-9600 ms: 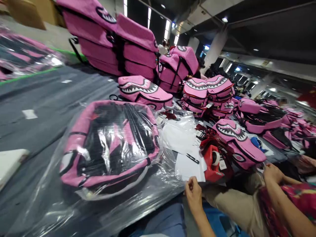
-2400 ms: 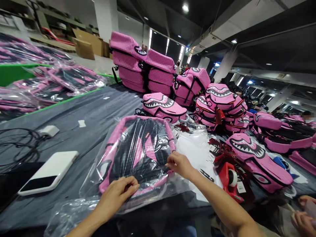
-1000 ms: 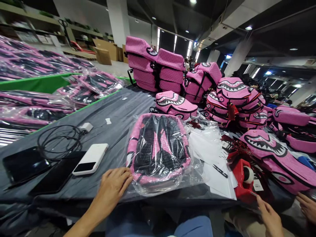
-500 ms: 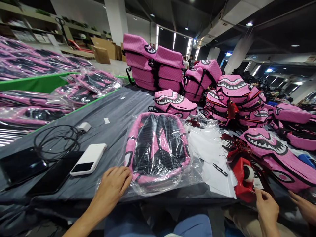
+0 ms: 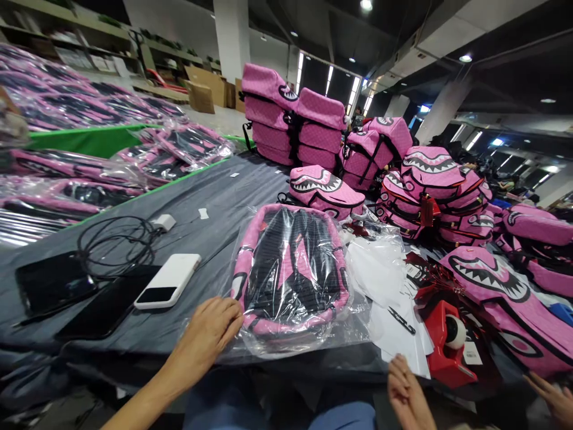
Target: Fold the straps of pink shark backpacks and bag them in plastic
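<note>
A pink and black backpack [image 5: 245, 263] lies straps-up inside a clear plastic bag [image 5: 277, 343] in front of me. My left hand [image 5: 215, 325] is closed at the bag's lower left edge, its fingers curled down onto the plastic. My right hand [image 5: 405, 382] is at the table's front edge, below the white papers, with thumb and fingers pinched together. Whatever is between those fingertips is too small to make out. Just right of that hand stands a red tape dispenser [image 5: 443, 352] with a roll of tape [image 5: 455, 332].
Pink shark-mouth backpacks [image 5: 487, 275] are piled at the right and back. A black clip-like tool [image 5: 401, 321] lies on white papers [image 5: 380, 280]. At left are a white power bank [image 5: 169, 280], a dark phone [image 5: 54, 280] and a cable [image 5: 116, 245]. Another person's hand [image 5: 553, 397] is far right.
My right hand has moved left from the tape dispenser toward the papers' lower edge. My left hand stays at the bag's corner. The whole view has shifted slightly.
</note>
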Demonstrator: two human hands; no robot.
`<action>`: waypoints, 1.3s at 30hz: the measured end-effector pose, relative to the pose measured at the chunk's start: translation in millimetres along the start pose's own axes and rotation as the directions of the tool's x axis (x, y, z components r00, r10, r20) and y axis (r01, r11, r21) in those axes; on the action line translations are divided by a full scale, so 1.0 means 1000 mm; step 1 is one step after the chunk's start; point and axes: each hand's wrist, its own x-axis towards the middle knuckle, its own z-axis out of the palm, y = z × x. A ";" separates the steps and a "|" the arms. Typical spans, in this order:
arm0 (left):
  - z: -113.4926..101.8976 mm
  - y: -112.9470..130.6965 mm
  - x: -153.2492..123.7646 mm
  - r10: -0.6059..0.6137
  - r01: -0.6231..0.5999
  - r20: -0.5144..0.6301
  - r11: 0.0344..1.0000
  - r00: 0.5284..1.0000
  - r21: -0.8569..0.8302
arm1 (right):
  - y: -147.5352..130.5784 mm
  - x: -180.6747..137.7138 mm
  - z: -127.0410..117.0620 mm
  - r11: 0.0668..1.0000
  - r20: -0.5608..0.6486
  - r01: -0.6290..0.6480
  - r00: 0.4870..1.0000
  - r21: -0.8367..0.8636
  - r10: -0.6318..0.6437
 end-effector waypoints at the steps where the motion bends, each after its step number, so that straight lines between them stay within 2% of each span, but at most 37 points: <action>1: 0.001 0.000 0.000 -0.006 0.006 -0.002 1.000 1.000 -0.009 | 0.001 -0.001 0.026 0.999 0.082 -0.048 0.995 -0.021 0.050; 3: 0.003 0.000 0.000 -0.013 0.012 -0.019 1.000 1.000 -0.016 | -0.001 0.002 0.083 0.985 0.276 -0.100 0.952 -0.140 0.135; 4: 0.004 0.000 -0.001 -0.013 0.012 -0.029 1.000 0.999 -0.017 | -0.005 0.007 0.112 0.970 0.407 -0.076 0.898 -0.230 0.166; 5: 0.005 0.000 -0.001 -0.013 0.012 -0.035 1.000 0.999 -0.020 | -0.009 0.014 0.142 0.946 0.542 -0.005 0.819 -0.324 0.190; 6: 0.006 -0.001 -0.001 -0.014 0.013 -0.036 1.000 0.999 -0.027 | -0.014 0.023 0.172 0.910 0.673 0.122 0.713 -0.395 0.197; 8: 0.007 0.000 -0.002 -0.022 0.020 -0.036 0.999 0.999 -0.044 | -0.017 0.046 0.230 0.781 0.837 0.396 0.470 -0.483 0.280; 9: 0.007 0.000 -0.002 -0.026 0.024 -0.029 0.998 0.999 -0.050 | -0.015 0.059 0.255 0.736 0.878 0.483 0.327 -0.474 0.350; 10: 0.008 0.001 -0.003 -0.030 0.029 -0.024 0.998 0.999 -0.051 | -0.009 0.070 0.277 0.692 0.884 0.558 0.211 -0.459 0.416; 11: 0.008 0.002 -0.003 -0.032 0.031 -0.022 0.998 0.999 -0.049 | -0.001 0.081 0.296 0.647 0.868 0.619 0.118 -0.445 0.483; 12: 0.008 0.003 -0.004 -0.032 0.031 -0.024 0.999 0.999 -0.045 | 0.009 0.091 0.311 0.597 0.835 0.672 0.059 -0.439 0.548; 13: 0.008 0.003 -0.004 -0.029 0.028 -0.032 0.999 0.999 -0.041 | 0.020 0.099 0.322 0.539 0.790 0.714 0.033 -0.448 0.612; 14: 0.008 0.004 -0.005 -0.025 0.024 -0.040 0.999 0.999 -0.040 | 0.030 0.106 0.330 0.482 0.734 0.740 0.024 -0.470 0.679; 15: 0.008 0.004 -0.005 -0.022 0.021 -0.045 0.999 0.999 -0.041 | 0.039 0.112 0.334 0.426 0.676 0.751 0.036 -0.504 0.736; 16: 0.008 0.004 -0.006 -0.022 0.020 -0.047 0.999 0.999 -0.045 | 0.046 0.117 0.336 0.371 0.628 0.752 0.073 -0.545 0.775; 17: 0.008 0.004 -0.006 -0.026 0.024 -0.048 0.999 0.998 -0.047 | 0.049 0.121 0.336 0.317 0.594 0.749 0.126 -0.582 0.794; 19: 0.007 0.004 -0.006 -0.040 0.038 -0.038 0.998 0.998 -0.050 | 0.049 0.127 0.332 0.199 0.585 0.758 0.280 -0.621 0.761; 21: 0.006 0.004 -0.005 -0.055 0.054 -0.018 0.997 0.998 -0.054 | 0.042 0.126 0.325 0.072 0.634 0.784 0.440 -0.616 0.636; 22: 0.006 0.004 -0.005 -0.060 0.059 -0.010 0.997 0.998 -0.059 | 0.038 0.122 0.321 0.038 0.669 0.794 0.484 -0.606 0.564; 23: 0.005 0.004 -0.004 -0.063 0.063 -0.002 0.996 0.998 -0.063 | 0.036 0.117 0.317 0.038 0.708 0.803 0.502 -0.595 0.497; 24: 0.006 0.004 -0.004 -0.066 0.066 0.002 0.996 0.998 -0.065 | 0.036 0.110 0.313 0.067 0.741 0.809 0.497 -0.584 0.451; 26: 0.007 0.001 -0.004 -0.068 0.068 -0.005 0.996 0.998 -0.064 | 0.042 0.094 0.309 0.141 0.774 0.819 0.448 -0.555 0.447; 27: 0.008 0.000 -0.005 -0.069 0.068 -0.008 0.996 0.998 -0.058 | 0.047 0.086 0.309 0.144 0.769 0.825 0.426 -0.547 0.477; 28: 0.010 -0.001 -0.006 -0.069 0.069 -0.006 0.996 0.998 -0.049 | 0.053 0.080 0.312 0.118 0.748 0.832 0.412 -0.542 0.521; 32: 0.012 -0.006 -0.006 -0.079 0.078 0.033 0.997 0.996 0.017 | 0.071 0.073 0.335 -0.085 0.576 0.851 0.421 -0.518 0.701; 34: 0.008 -0.007 -0.003 -0.110 0.109 0.060 0.994 0.992 0.026 | 0.068 0.074 0.341 -0.105 0.533 0.846 0.420 -0.522 0.735; 36: -0.002 -0.011 0.003 -0.178 0.180 0.076 0.984 0.981 -0.014 | 0.055 0.076 0.332 -0.001 0.643 0.829 0.435 -0.560 0.631; 38: -0.016 -0.020 0.008 -0.286 0.290 0.054 0.951 0.957 -0.111 | 0.035 0.077 0.301 0.192 0.795 0.793 0.494 -0.578 0.353; 39: -0.024 -0.027 0.010 -0.362 0.362 0.033 0.916 0.932 -0.172 | 0.024 0.078 0.278 0.286 0.821 0.770 0.543 -0.570 0.176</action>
